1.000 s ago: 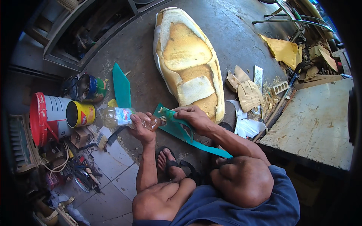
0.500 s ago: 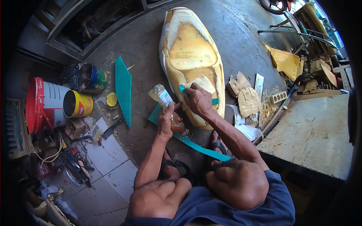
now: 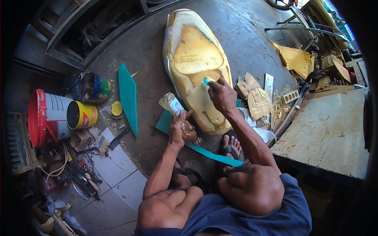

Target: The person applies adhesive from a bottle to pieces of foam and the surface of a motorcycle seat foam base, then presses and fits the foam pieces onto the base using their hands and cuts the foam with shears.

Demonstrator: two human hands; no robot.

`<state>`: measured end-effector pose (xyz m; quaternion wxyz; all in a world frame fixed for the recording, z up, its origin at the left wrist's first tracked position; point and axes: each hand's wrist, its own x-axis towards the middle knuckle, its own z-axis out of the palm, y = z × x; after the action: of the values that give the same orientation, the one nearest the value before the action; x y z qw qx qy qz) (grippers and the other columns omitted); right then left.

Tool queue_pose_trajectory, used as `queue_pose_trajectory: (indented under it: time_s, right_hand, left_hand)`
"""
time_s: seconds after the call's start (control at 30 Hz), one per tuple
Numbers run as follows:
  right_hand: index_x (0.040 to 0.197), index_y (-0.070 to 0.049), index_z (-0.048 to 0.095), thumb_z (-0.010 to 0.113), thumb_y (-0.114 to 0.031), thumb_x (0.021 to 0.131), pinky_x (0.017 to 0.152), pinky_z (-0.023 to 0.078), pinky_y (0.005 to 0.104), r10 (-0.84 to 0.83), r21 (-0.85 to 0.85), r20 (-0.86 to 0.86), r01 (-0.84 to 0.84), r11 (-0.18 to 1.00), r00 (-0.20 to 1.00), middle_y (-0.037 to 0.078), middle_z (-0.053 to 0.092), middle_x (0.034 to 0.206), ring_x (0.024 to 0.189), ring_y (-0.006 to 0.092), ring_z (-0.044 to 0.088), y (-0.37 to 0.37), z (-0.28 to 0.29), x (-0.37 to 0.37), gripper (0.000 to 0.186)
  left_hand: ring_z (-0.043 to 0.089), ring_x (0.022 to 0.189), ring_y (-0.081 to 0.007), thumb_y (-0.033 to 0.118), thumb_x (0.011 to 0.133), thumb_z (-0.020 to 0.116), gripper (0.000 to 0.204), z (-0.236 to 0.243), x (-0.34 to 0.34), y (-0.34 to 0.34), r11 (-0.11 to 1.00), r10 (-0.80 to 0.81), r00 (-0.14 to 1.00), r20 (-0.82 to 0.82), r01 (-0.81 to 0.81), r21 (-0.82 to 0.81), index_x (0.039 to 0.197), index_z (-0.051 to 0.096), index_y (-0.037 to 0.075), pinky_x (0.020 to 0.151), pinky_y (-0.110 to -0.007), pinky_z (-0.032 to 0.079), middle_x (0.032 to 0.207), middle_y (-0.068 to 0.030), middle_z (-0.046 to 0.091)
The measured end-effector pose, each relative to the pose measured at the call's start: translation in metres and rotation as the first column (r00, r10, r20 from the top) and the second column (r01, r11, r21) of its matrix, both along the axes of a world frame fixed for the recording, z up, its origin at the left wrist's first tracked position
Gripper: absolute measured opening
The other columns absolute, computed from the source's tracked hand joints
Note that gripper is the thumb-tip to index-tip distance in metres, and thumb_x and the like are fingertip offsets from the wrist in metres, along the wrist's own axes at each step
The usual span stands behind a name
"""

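Observation:
My left hand (image 3: 177, 129) is closed round a clear plastic bottle (image 3: 169, 103) with amber contents at its lower end, held tilted. My right hand (image 3: 223, 95) grips a small teal piece (image 3: 206, 80) over a pale patch (image 3: 199, 94) on the long yellow foam seat pad (image 3: 197, 55). Whether the piece touches the patch, I cannot tell. A long teal strip (image 3: 208, 153) lies below my hands, partly hidden by the bottle and my left hand. A separate teal piece (image 3: 127, 100) lies to the left.
Buckets (image 3: 51, 118) and cans (image 3: 82, 114) stand left, above scattered tools (image 3: 86, 177). Right are cardboard scraps (image 3: 260, 102), a metal bar, a socket strip (image 3: 290, 96) and a pale worn board (image 3: 319, 137). A shelving unit edge (image 3: 71, 55) borders the upper left, a wheel (image 3: 281, 4) the top right.
The bottle swung from level to tilted as my left hand moved right. My right hand, with teal in it, moved up from beside the bottle onto the foam pad.

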<state>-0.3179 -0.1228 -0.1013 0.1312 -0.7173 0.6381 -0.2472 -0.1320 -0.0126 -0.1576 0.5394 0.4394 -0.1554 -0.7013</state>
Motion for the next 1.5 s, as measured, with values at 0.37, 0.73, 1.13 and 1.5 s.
queue_pose_trajectory:
  time_s: [0.37, 0.73, 1.13, 1.5]
  right_hand:
    - [0.096, -0.014, 0.074, 0.068, -0.019, 0.084, 0.063, 0.053, 0.0419, 0.391, -0.005, 0.021, -0.391, 0.921, 0.920, 0.008, 0.062, 0.083, 0.074, 0.0298, 0.066, 0.046, -0.005, 0.015, 0.015]
    - [0.095, -0.012, 0.075, 0.064, -0.017, 0.082, 0.065, 0.053, 0.0441, 0.265, -0.003, -0.058, -0.265, 0.964, 0.963, 0.009, 0.062, 0.086, 0.078, 0.0306, 0.067, 0.023, -0.011, -0.006, 0.017]
    - [0.075, -0.004, 0.069, 0.056, -0.017, 0.084, 0.069, 0.054, 0.0460, 0.500, 0.010, -0.206, -0.509, 0.861, 0.841, 0.014, 0.065, 0.096, 0.086, 0.0312, 0.068, 0.015, -0.025, 0.044, 0.020]
    - [0.109, -0.023, 0.074, 0.059, -0.016, 0.086, 0.081, 0.046, 0.0393, 0.434, -0.037, -0.361, -0.478, 0.878, 0.825, 0.005, 0.058, 0.095, 0.099, 0.0216, 0.060, -0.034, -0.013, -0.060, 0.028]
  left_hand:
    - [0.060, 0.057, -0.0120, 0.044, 0.099, 0.060, 0.047, -0.009, 0.007, 0.003, 0.996, 0.036, 0.999, 0.000, -0.036, 0.081, 0.121, 0.049, 0.004, 0.062, -0.032, 0.058, 0.123, -0.0254, 0.066]
    - [0.062, 0.060, -0.0117, 0.044, 0.103, 0.052, 0.047, -0.010, 0.003, 0.005, 0.998, 0.036, 0.999, -0.014, -0.035, 0.051, 0.123, 0.052, 0.002, 0.066, -0.035, 0.060, 0.121, -0.0226, 0.067]
    - [0.062, 0.060, -0.0126, 0.045, 0.102, 0.055, 0.041, -0.013, -0.001, 0.005, 0.994, 0.060, 0.998, 0.035, -0.063, 0.086, 0.117, 0.052, 0.006, 0.064, -0.035, 0.059, 0.120, -0.0211, 0.068]
    - [0.063, 0.060, -0.0131, 0.044, 0.104, 0.051, 0.040, -0.005, -0.003, 0.006, 1.000, 0.013, 1.000, -0.027, -0.013, 0.021, 0.119, 0.050, 0.006, 0.067, -0.035, 0.060, 0.125, -0.0249, 0.065]
